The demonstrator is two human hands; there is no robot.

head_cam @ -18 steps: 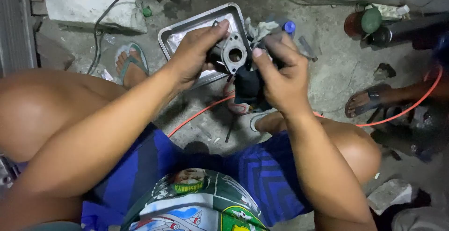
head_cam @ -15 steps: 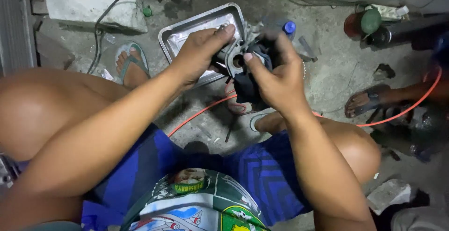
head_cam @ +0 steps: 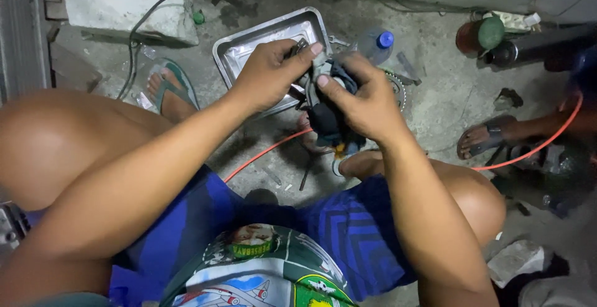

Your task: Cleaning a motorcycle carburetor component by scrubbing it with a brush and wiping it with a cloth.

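While squatting over the concrete floor (head_cam: 435,89), holding a small grey metal engine part (head_cam: 322,74) at upper centre of frame, just in front of the steel tray (head_cam: 249,46). Left hand (head_cam: 267,74) grip pinching its near edge, fingers curled. Right hand (head_cam: 364,99) now closed over its face with a dark rag (head_cam: 326,123), bore uncovered moments ago now hidden, so wiping underway. Orange hose (head_cam: 264,153) below.

shiny metal tray (head_cam: 239,49), dark cloth rag (head_cam: 326,123)
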